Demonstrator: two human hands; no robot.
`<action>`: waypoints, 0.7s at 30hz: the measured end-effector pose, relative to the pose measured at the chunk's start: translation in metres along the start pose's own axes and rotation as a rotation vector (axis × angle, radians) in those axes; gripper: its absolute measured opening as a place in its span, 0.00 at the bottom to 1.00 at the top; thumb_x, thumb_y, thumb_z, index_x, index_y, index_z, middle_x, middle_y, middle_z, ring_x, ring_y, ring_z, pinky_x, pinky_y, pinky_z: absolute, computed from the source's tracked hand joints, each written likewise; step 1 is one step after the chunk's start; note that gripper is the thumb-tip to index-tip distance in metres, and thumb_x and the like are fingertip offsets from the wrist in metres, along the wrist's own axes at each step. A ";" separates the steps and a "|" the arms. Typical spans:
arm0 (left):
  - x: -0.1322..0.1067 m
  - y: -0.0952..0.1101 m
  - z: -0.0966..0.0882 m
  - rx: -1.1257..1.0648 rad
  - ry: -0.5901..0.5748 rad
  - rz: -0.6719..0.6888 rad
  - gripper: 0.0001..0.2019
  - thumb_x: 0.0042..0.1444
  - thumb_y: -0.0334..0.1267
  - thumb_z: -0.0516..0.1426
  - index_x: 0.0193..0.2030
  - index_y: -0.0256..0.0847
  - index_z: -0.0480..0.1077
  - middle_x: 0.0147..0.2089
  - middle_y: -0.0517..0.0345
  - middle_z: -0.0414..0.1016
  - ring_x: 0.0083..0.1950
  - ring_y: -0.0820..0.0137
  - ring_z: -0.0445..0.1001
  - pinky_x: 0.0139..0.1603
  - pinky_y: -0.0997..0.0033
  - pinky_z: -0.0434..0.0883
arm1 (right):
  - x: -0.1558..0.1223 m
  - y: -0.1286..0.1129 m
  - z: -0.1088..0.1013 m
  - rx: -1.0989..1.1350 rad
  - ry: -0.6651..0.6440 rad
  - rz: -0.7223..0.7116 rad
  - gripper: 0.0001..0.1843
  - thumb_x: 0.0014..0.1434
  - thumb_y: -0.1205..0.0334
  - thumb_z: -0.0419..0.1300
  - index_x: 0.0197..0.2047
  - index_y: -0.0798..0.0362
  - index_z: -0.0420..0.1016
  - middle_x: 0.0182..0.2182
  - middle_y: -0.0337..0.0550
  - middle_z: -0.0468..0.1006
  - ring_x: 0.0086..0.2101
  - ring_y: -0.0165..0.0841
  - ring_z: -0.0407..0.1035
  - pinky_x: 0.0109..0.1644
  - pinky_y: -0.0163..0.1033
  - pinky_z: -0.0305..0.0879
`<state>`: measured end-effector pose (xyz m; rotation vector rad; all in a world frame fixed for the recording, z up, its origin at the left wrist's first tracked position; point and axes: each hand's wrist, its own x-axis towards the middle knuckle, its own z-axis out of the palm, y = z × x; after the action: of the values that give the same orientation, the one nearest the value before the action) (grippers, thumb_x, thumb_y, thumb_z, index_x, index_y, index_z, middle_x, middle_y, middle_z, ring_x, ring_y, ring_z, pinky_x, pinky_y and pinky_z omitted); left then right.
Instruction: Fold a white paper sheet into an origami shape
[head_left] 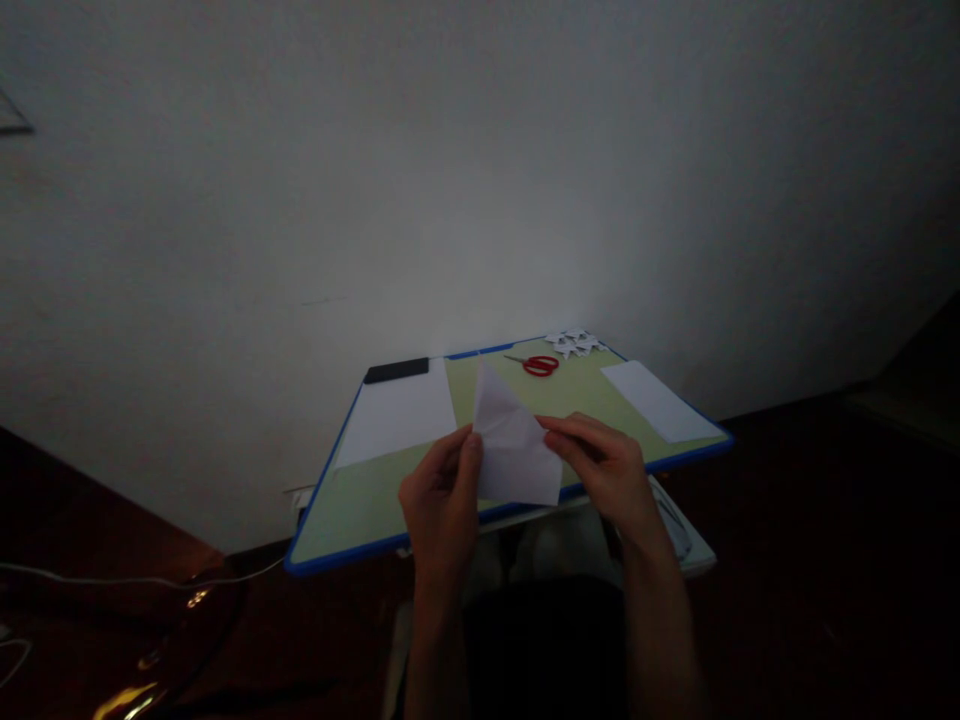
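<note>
Between my two hands is a folded sheet of white paper (517, 450), creased and pointed at its upper end, held above the near edge of the table. My left hand (444, 490) pinches its left edge between thumb and fingers. On the opposite side, my right hand (604, 468) grips the right edge with thumb and forefinger. Beyond the paper lie red-handled scissors (538, 365), their blades toward the left. A white paper cutout with pointed shapes (576, 343) rests at the table's far right corner.
The light green tabletop (360, 515) has a blue rim and stands against a pale wall (480, 180). A white sheet (397, 420) lies on the left, with a dark flat object (396, 370) at its far end. Another white paper piece (660, 402) lies on the right.
</note>
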<state>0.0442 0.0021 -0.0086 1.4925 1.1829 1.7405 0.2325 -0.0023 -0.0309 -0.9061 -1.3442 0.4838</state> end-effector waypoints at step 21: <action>0.000 0.012 -0.006 0.103 -0.427 0.154 0.09 0.65 0.39 0.63 0.44 0.43 0.87 0.37 0.53 0.89 0.36 0.64 0.87 0.43 0.69 0.82 | -0.006 -0.012 -0.006 0.362 -0.042 0.180 0.33 0.54 0.49 0.79 0.62 0.43 0.83 0.51 0.48 0.87 0.49 0.44 0.80 0.53 0.47 0.78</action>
<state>0.0403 -0.0047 0.0026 1.9410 0.9638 1.3688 0.2350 -0.0160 -0.0248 -0.7205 -1.1678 0.8595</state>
